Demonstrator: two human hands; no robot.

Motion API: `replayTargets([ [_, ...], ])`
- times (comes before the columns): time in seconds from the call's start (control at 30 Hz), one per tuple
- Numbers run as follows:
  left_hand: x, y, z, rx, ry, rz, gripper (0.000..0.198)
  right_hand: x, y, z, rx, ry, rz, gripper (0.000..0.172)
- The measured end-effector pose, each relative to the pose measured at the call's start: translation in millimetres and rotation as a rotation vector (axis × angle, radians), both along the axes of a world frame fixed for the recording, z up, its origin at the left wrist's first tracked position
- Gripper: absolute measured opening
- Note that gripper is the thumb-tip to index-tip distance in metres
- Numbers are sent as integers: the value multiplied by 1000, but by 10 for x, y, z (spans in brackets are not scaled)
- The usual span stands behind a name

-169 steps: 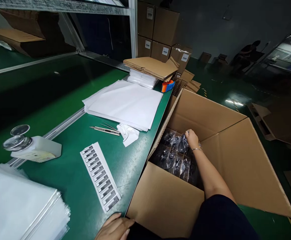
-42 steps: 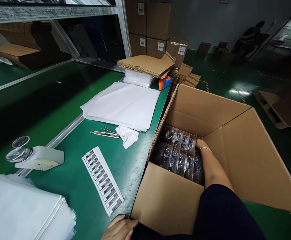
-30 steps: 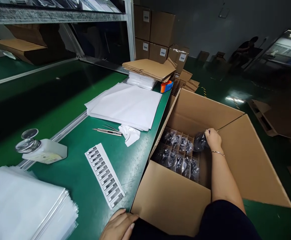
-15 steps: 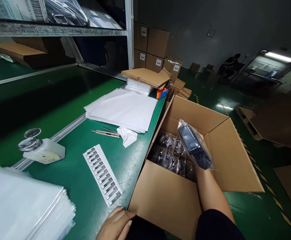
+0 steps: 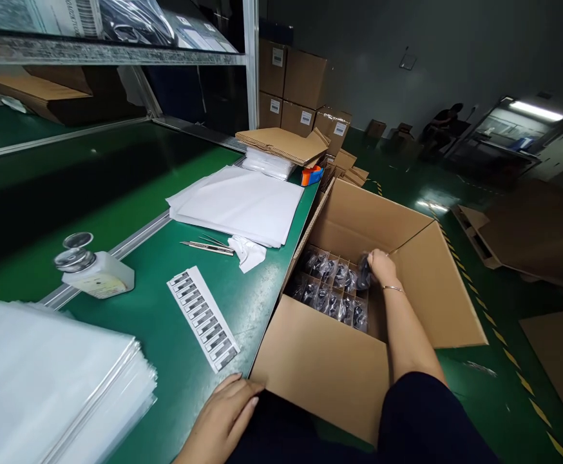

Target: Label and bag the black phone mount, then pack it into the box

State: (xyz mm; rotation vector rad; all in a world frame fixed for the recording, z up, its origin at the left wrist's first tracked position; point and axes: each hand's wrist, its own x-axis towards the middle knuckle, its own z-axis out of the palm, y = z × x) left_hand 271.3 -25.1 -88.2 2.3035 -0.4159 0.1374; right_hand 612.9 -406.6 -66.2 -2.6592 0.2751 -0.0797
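My right hand [image 5: 382,267] is down inside an open cardboard box [image 5: 324,348], with its fingers closed on a black bagged device [image 5: 364,273]. That device sits at the right end of the back row, partly hidden by my fingers. Rows of similar items in clear bags [image 5: 327,299] stand between cardboard dividers in the box. My left hand [image 5: 230,406] lies with fingers extended on the near edge of the green table [image 5: 160,361], by the corner of the box flap. It holds nothing.
On the table are a label sheet [image 5: 203,319], a utility knife [image 5: 208,247], tweezers, crumpled tissue [image 5: 247,252], white sheets [image 5: 238,203], a pump bottle [image 5: 100,274] and stacked plastic bags [image 5: 54,380]. Flat cardboard [image 5: 286,145] and a tape dispenser [image 5: 312,175] lie farther back. A metal shelf [image 5: 117,55] overhangs the left.
My right hand has lowered the bagged black device from above the box into the back row's right end. My left hand stays at the table edge. The view has shifted slightly.
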Motion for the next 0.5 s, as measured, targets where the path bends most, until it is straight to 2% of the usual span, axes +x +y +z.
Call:
replayTargets([
  [0.13, -22, 9, -21, 1, 38, -3, 22, -119, -51, -430, -252, 197, -24, 27],
  [0.23, -31, 12, -14, 13, 71, -8, 22, -139, -122, -584, -363, 293, 1, 30],
  [0.33, -37, 4, -4, 14, 76, -22, 23, -68, -174, -622, -420, 359, 49, 29],
  [0.5, -19, 11, 4, 31, 104, -40, 24, 87, -212, -535, -431, 352, 90, 29],
])
